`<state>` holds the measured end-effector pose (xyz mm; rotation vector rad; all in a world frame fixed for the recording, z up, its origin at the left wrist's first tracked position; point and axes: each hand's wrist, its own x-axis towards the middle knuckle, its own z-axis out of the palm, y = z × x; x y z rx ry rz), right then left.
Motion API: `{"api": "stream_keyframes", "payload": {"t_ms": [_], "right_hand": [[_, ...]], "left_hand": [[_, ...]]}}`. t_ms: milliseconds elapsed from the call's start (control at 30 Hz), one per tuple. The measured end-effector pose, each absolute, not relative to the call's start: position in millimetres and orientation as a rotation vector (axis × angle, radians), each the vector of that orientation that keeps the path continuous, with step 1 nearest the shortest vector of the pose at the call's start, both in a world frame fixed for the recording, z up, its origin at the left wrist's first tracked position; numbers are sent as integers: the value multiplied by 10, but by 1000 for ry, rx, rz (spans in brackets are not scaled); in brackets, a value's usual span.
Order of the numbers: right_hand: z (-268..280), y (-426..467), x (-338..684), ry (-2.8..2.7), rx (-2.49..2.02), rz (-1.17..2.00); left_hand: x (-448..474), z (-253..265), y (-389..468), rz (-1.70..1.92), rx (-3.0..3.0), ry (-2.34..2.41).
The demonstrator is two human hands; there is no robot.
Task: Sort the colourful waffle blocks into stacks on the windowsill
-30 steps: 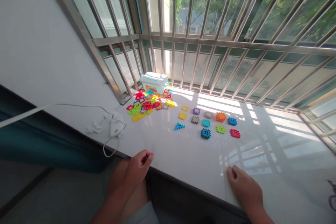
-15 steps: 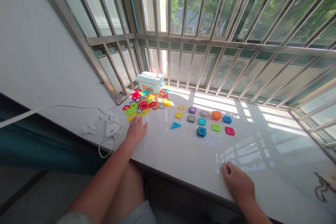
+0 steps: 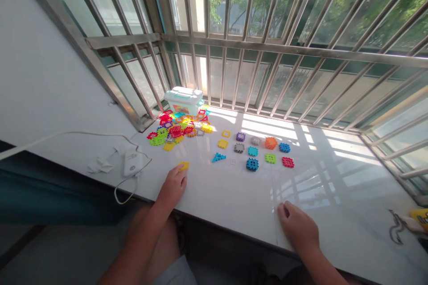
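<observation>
My left hand (image 3: 173, 185) is closed on a yellow plastic building piece (image 3: 183, 166), just in front of a heap of mixed coloured building pieces (image 3: 177, 131). My right hand (image 3: 297, 225) rests near the front edge of the white surface, fingers curled; whether anything is inside them is hidden. Between and beyond the hands lie sorted pieces in small groups: a blue triangular piece (image 3: 219, 157), a dark blue stack (image 3: 252, 164), a green stack (image 3: 270, 158), a red stack (image 3: 288, 162), an orange stack (image 3: 270, 143) and a purple stack (image 3: 240, 136).
A white lidded box (image 3: 183, 99) stands behind the heap in the corner. At left are a white power strip (image 3: 133, 161) with its cable and crumpled tissue (image 3: 100, 165). Metal bars (image 3: 267, 46) line the window. A yellow object (image 3: 419, 217) lies at far right.
My left hand has drawn back from the heap toward me, bringing the yellow piece with it. The right hand stays curled in about the same place. The view has shifted slightly.
</observation>
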<state>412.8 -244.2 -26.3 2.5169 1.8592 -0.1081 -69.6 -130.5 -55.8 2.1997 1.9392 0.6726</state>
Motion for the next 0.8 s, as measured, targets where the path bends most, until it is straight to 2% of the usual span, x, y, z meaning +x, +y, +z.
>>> {"api": "stream_keyframes", "payload": {"t_ms": [100, 233, 800], "right_hand": [[-255, -2445, 4131, 1858, 2514, -122], [-238, -2446, 4127, 1843, 2506, -119], [-247, -2434, 4106, 1841, 2523, -94]], "left_hand": [[-627, -466, -1321, 749, 2223, 1875], [-613, -353, -1198, 682, 2203, 1796], [-731, -311, -965, 603, 2000, 1685]]}}
